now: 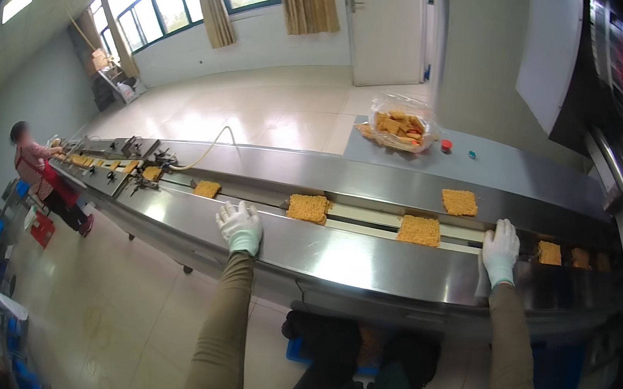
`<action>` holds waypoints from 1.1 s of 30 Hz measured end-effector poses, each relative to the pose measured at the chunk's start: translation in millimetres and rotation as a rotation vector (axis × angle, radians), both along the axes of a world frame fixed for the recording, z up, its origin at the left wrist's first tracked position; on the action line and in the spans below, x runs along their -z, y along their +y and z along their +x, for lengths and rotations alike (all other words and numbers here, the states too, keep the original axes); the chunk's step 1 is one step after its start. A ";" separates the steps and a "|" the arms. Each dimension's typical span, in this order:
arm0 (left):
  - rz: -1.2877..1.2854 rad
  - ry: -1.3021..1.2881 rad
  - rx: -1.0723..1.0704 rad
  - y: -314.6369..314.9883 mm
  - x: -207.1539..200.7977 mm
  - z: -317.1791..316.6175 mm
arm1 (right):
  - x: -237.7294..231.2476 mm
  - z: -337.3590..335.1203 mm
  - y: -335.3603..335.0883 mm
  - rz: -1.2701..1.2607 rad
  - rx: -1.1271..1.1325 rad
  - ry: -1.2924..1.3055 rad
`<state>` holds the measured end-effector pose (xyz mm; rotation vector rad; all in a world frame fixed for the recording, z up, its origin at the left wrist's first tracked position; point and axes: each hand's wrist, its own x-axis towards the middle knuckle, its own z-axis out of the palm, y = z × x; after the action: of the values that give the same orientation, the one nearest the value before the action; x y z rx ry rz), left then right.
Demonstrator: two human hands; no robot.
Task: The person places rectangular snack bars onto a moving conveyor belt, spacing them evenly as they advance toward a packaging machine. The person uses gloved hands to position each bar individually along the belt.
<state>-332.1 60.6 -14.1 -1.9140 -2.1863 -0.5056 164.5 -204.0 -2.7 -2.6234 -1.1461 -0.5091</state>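
Observation:
My left hand (240, 227), in a white glove, lies with fingers spread on the near steel edge of a conveyor line (327, 258). Gloved likewise, my right hand (500, 253) reaches over the near side of the belt channel (367, 215) with its fingers extended; I see nothing held in it. Between the hands, a dried noodle cake (308, 208) and another noodle cake (420, 230) rest in the channel. A third noodle cake (459, 202) lies on the far steel ledge. Beyond my right hand, a noodle cake (549, 253) leads several others toward the machine.
An open clear bag of noodle pieces (402, 124) sits on the grey surface behind the line, beside a red cap (446, 146) and a small blue item (472, 154). A person in red (42, 169) stands at the far left end. Blue crates (556, 372) are under the line.

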 end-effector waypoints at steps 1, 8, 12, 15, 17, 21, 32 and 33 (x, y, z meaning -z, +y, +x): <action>-0.022 0.037 0.013 -1.6 -3.4 7.8 | 14.1 8.9 -5.3 0.024 -0.008 -0.161; -0.057 0.032 0.056 -10.2 -16.5 7.4 | 8.6 -20.1 37.2 0.067 -0.131 -0.269; -0.021 -0.005 0.035 -7.8 -11.5 -1.6 | -6.5 -59.4 65.5 -0.101 -0.157 -0.018; -0.015 0.017 0.035 -6.4 -12.9 5.0 | -13.1 -72.5 62.7 -0.052 -0.118 0.006; 0.001 0.013 0.015 -6.5 -9.9 5.6 | -13.4 -71.4 60.5 0.001 -0.173 -0.049; -0.022 0.011 0.029 -9.3 -13.9 7.4 | -7.0 -65.1 65.5 0.029 -0.259 -0.127; 0.052 0.016 0.020 -6.7 -3.9 10.3 | -9.8 -129.1 106.9 0.233 -0.628 -0.136; 0.046 0.018 0.030 -6.5 -3.2 11.7 | -10.5 -138.8 107.5 0.232 -0.658 -0.115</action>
<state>-320.4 54.1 -10.9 -1.9233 -2.1185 -0.5368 25.7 -96.5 7.8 -1.8877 -1.7546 -0.6022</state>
